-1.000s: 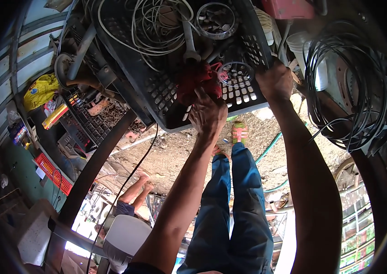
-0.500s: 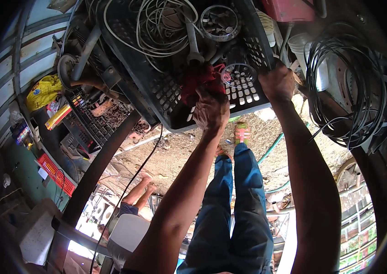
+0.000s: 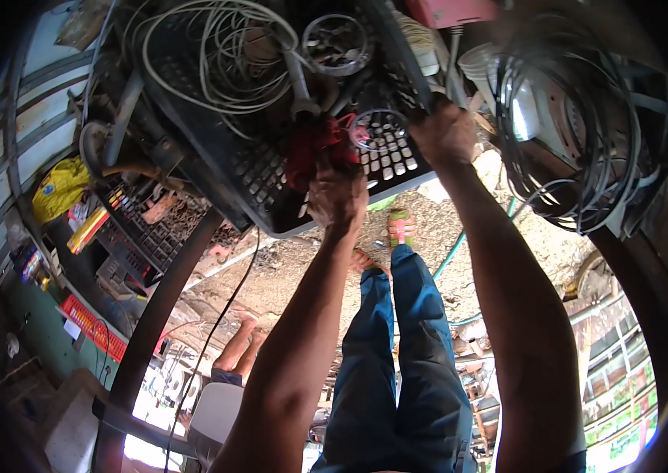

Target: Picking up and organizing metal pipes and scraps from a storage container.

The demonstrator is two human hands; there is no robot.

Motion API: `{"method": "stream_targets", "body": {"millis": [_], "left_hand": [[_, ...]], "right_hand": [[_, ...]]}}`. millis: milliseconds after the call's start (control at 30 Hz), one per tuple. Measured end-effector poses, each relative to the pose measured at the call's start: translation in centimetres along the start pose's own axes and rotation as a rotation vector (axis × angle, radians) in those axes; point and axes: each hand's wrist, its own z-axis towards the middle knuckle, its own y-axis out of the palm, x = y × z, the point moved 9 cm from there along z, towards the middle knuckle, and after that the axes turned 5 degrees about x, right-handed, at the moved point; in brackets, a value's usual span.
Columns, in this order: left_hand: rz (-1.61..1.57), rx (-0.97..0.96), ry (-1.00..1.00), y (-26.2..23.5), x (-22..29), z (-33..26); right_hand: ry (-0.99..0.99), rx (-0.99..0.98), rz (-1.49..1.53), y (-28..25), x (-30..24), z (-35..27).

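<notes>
my left grip (image 3: 337,195) sits on the cloth (image 3: 310,146) in the crate (image 3: 271,169); my right grip (image 3: 446,134) holds the crate's right rim; cable coils (image 3: 586,134) hang further right.

crate (image 3: 271,169) interior: crowded with white cable coils (image 3: 208,55), clear round tub (image 3: 336,43), red cloth (image 3: 314,142) | right side: hemmed by black cable bundle (image 3: 578,134) | below crate: seemingly open over gravel ground (image 3: 302,268)

Only 1 view was given, from the head camera, which looked steeply down past the person's own forearms. The black plastic crate (image 3: 271,142) sat close, filling the upper middle of the frame. Below the crate lay the gravel ground (image 3: 302,276). Straight edges around the crate bent toward the dark fisheye rim.
</notes>
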Motion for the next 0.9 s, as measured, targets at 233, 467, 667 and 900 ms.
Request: {"method": "stream_targets", "body": {"millis": [233,467,667,900], "left_hand": [[0.032,0.002,0.018,0.3,0.8,-0.2],[-0.077,0.071,0.031,0.7,0.0,-0.6],[-0.014,0.255,0.196,0.6,0.2,-0.4],[-0.026,0.289,0.251,0.6,0.3,-0.4]], "right_hand": [[0.008,0.018,0.093,-0.7,0.5,-0.2],[0.107,-0.162,0.11,1.3,1.3,-0.5],[0.045,-0.143,0.152,0.1,0.9,-0.4],[0.064,-0.163,0.212,0.4,0.9,-0.4]]}}
